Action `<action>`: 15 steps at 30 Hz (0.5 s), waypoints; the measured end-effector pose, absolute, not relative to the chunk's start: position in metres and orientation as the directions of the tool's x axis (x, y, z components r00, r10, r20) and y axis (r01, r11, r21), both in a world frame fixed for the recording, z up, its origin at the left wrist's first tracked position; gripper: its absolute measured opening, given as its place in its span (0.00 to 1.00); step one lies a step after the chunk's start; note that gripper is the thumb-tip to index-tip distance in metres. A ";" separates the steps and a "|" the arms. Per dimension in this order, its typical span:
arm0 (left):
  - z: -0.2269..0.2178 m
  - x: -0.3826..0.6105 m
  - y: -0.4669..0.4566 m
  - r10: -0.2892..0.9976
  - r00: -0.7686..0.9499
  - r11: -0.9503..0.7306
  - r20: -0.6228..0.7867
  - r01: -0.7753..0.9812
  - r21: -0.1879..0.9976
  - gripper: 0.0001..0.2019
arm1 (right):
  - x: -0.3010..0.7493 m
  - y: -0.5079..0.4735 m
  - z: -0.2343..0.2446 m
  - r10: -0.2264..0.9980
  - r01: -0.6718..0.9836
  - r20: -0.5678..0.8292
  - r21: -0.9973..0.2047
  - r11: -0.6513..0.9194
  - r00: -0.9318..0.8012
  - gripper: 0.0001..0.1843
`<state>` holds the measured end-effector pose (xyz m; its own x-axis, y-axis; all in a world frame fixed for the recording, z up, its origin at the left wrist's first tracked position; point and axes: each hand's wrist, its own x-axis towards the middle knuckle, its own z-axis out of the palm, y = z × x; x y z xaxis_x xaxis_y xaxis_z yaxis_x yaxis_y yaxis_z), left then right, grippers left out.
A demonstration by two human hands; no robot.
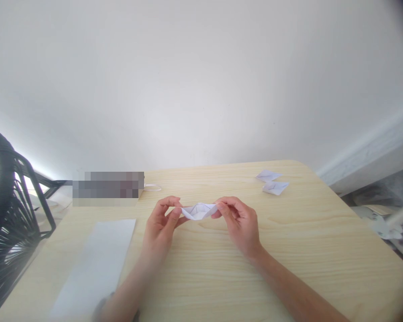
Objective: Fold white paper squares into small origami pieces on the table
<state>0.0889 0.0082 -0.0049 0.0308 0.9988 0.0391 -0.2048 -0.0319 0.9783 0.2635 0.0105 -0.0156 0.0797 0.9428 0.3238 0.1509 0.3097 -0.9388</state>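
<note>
Between my two hands a small white folded paper boat is held above the table. My left hand pinches its left tip with thumb and fingers. At the other end, my right hand grips the right tip in the same way. The boat's middle is spread a little, so its inner folds show. Farther back on the right lie two more folded white paper pieces, one behind the other, close together.
A pale wood-grain table stands against a white wall. White paper sheets lie at the left. Behind them is a blurred-out object with a whitish loop beside it. A dark woven chair borders the left edge.
</note>
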 end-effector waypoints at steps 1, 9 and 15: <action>-0.003 0.087 0.007 0.992 0.075 -0.092 0.099 -0.098 0.991 0.08 | 0.264 0.011 -0.016 0.933 0.173 0.353 -0.925 0.338 0.064 0.05; 0.004 0.081 0.003 0.907 0.330 -0.403 0.262 0.500 0.767 0.07 | 0.268 0.012 -0.018 0.867 0.331 0.494 -0.808 0.487 -0.068 0.06; -0.001 0.082 0.007 0.895 0.358 -0.427 0.266 0.516 0.742 0.06 | 0.270 0.013 -0.019 0.824 0.376 0.538 -0.736 0.563 -0.181 0.06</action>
